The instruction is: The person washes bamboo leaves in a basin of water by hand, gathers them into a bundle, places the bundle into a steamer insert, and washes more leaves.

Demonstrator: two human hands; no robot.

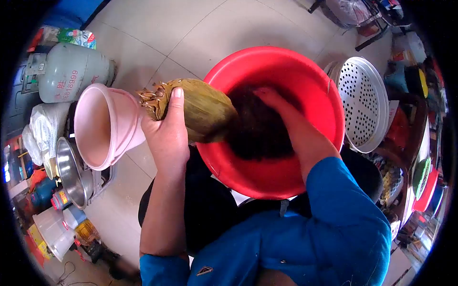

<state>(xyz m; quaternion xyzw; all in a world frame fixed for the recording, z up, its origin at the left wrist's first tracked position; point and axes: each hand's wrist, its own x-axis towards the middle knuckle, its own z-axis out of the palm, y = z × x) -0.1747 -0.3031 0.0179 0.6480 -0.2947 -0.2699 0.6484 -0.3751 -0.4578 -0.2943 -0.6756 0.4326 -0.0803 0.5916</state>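
Note:
My left hand (pixel 167 126) is wrapped round the stem end of a bundle of broad, brownish-green leaves (pixel 202 107), its thumb on top. The bundle's stubby stems point left, and its other end reaches over the rim of a large red tub (pixel 322 107). Inside the tub is something dark (pixel 260 133), too dim to tell whether it is water or wet leaves. My right hand (pixel 271 97) is down in the tub at the far edge of this dark content. Its fingers are partly hidden there.
Left of the tub stand a pink bucket (pixel 90 126), a steel basin (pixel 71 171) and a grey gas cylinder (pixel 71 74). A white perforated steamer tray (pixel 360 102) stands on edge close to the tub's right. Tiled floor (pixel 200 43) lies beyond.

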